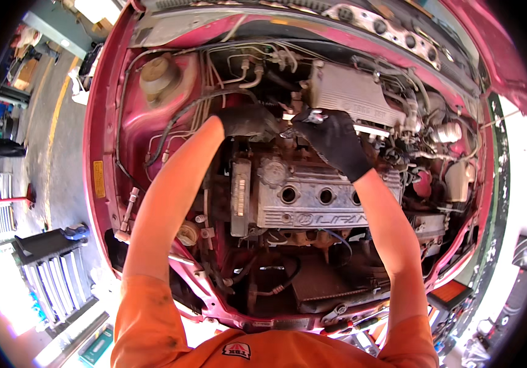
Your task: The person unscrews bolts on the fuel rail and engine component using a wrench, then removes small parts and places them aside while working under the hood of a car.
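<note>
Reading it as a clock with 12 at the top: the left hand (248,121), in a black glove, sits just shy of 12, reaching into a tight pocket behind the valve cover (307,199). Its fingertips disappear among dark parts, so I can't tell if they're gripping anything. The right hand (334,141), gloved too, is around 2, fingers curled in on a shiny metal piece (316,115) at about 1. Too small and blown out to say what it is exactly. Both hands are nearly fingertip to fingertip.

Elbow room's squeezed by the ribbed cover (352,92) between 1 and 2, close past the right knuckles. Way more space around 6, where a deep dark gap sits between the valve cover and the pink front edge (232,316). The pink left fender (99,144) walls things off from 9 to 10, with concrete floor (52,147) beyond.

Materials-wise, the valve cover's dull, grimy cast metal with round holes and raised ridges, and a chunky lobed oil cap (273,172) near its upper-left corner. Ribbed cover's boxy, greyish and dusty. Domed strut top (159,76) near 10:30 is smudgy tan-grey over glossy pink paint.
</note>
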A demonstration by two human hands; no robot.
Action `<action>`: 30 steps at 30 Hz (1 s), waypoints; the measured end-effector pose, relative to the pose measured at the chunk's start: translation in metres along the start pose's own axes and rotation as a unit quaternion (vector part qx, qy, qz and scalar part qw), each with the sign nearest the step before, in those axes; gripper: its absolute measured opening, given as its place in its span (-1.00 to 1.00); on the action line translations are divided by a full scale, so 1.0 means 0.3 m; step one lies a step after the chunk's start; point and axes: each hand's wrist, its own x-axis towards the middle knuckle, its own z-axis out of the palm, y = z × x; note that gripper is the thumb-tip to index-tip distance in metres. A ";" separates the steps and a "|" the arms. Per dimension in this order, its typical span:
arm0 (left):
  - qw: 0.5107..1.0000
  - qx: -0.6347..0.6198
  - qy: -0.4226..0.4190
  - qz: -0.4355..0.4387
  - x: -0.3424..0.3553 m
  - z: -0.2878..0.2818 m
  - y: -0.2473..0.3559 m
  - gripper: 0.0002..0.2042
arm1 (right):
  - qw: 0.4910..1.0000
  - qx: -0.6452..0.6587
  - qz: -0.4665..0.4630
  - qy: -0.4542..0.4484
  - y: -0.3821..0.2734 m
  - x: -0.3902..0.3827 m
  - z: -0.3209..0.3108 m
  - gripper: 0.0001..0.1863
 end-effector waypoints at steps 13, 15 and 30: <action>0.962 0.271 -0.021 0.019 0.012 -0.004 -0.030 -0.79 | 0.941 0.289 0.119 -0.134 -0.116 0.112 0.009 -0.80; 0.970 0.239 -0.025 0.017 -0.017 -0.015 0.032 -0.77 | 0.883 0.388 0.217 -0.151 -0.132 0.115 -0.002 -0.85; 0.923 0.344 -0.169 -0.032 0.152 -0.007 -0.083 -0.62 | 0.919 0.241 0.061 -0.306 -0.110 0.164 -0.109 -0.79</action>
